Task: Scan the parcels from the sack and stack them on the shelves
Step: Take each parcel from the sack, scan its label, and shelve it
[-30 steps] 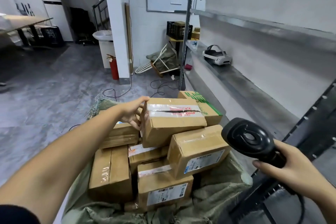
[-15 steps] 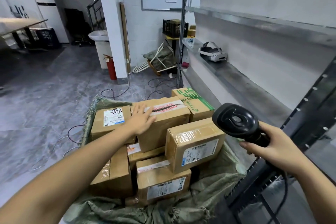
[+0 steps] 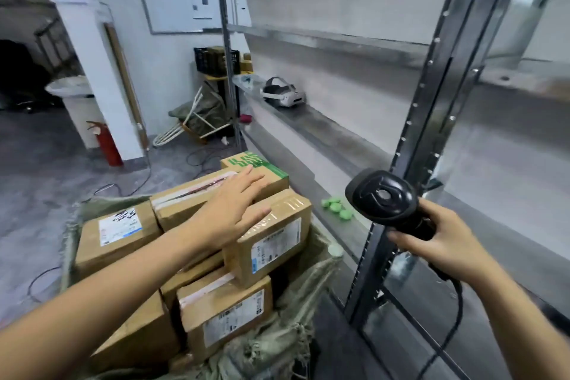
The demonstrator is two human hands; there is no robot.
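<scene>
1. Gripping the barcode scanner by its handle, the right hand has its fingers curled round the grip, with the head held at parcel height. The scan window faces away from the camera, so its aim cannot be confirmed. The scanner cable hangs below the wrist.
2. The woven sack is slumped down around the load, which leaves the parcel tops exposed for picking.
3. The front labelled parcel sits lowest, pinned under others. Judgement: it comes out late.
4. The left hand is open, palm down, with fingers straight and spread over the taped parcel. The thumb reaches toward the clear-wrapped parcel just beside it. Judgement: the hand is choosing or steadying a top parcel ahead of a scan. No parcel is lifted.
5. The green-printed carton lies at the fingertips, on the far edge of the stack.
6. Green round pieces lie on the grey surface between sack and scanner.
7. The shelf upright stands just behind the scanner, beside the sack. Judgement: route each parcel around this post.
8. The metal shelf offers a long bare run. A white headset occupies its far end. Every parcel in view is in the sack, and none is on the shelves.
</scene>
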